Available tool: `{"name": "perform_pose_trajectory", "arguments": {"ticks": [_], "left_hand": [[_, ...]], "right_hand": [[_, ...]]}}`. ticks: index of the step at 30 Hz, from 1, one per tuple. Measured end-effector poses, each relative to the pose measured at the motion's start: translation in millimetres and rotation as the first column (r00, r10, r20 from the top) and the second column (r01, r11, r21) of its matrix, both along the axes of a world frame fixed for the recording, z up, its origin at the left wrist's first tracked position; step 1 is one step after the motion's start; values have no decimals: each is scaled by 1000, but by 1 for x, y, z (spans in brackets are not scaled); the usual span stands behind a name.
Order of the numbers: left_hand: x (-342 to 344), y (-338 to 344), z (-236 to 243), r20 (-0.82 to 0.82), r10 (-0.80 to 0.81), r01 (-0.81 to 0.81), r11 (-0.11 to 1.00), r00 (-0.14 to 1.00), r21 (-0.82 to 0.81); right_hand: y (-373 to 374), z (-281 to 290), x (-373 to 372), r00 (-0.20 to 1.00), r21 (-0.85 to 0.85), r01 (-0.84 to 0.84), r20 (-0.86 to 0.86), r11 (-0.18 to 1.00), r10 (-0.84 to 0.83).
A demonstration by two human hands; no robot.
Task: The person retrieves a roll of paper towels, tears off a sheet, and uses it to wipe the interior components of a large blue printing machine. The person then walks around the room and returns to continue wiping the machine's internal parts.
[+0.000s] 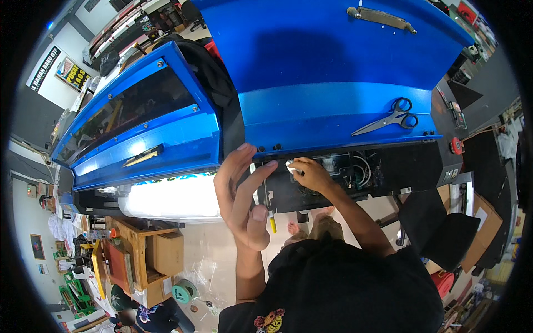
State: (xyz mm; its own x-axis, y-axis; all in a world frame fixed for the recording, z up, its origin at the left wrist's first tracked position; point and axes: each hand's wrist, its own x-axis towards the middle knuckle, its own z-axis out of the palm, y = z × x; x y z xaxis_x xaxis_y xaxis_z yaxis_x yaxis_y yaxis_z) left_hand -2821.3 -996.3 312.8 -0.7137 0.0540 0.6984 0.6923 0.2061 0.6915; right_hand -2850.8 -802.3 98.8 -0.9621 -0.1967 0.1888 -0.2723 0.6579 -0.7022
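My left hand (241,197) is raised in front of the open machine bay, its fingers apart and slightly curved, with nothing in them. To its right, my right hand (313,175) reaches into the dark bay and pinches a small white piece (291,166), too small to name surely. Beside that hand lie exposed mechanical parts and looped cables (363,171). The blue cover (333,102) stands above the bay. Black-handled scissors (383,123) rest on its ledge. A yellow-handled tool (272,223) shows below my left hand, partly hidden.
A wide white roll (172,198) lies along the machine at left, under a blue windowed cover (189,139) with a cutter knife (143,156) on it. A black chair (438,222) stands at right. Cardboard boxes (166,258) and another person (158,316) are at lower left.
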Motion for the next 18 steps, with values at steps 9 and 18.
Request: {"name": "perform_pose_trajectory", "arguments": {"ticks": [9,18], "left_hand": [[-1,-2,0,-2,9,-9,998,1000,-56],[3,3,2,36,54,-52,997,998,-49]], "right_hand": [[29,-1,13,992,-357,114,84,927,-90],[54,-23,30,841,-678,506,250,534,-480]]}}
